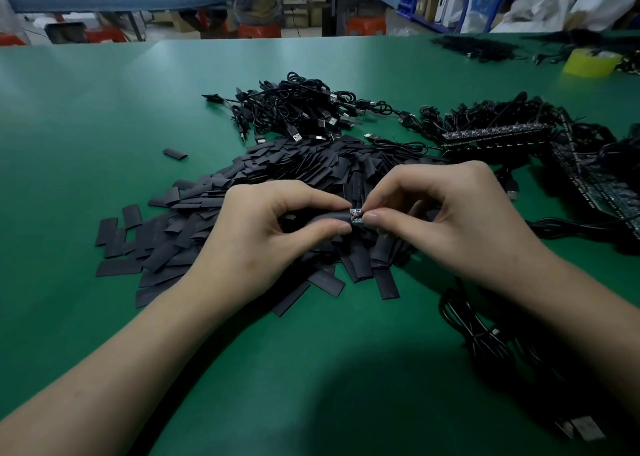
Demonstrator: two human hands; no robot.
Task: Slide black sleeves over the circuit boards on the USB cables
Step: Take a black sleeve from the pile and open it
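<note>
My left hand point(273, 227) pinches a black sleeve point(329, 217) between thumb and forefinger, just above a big heap of flat black sleeves point(284, 178). My right hand point(450, 220) pinches a small circuit board point(356, 215) whose near end sits at the sleeve's mouth. The two hands meet at the middle of the green table point(104, 116). The board's cable is hidden behind my right hand.
A tangle of black USB cables point(301, 109) lies behind the sleeve heap. Rows of boards with cables point(498, 133) sit at the right, more cable point(485, 338) lies at the near right. A yellow tape roll point(590, 62) stands far right. A person stands beyond the table.
</note>
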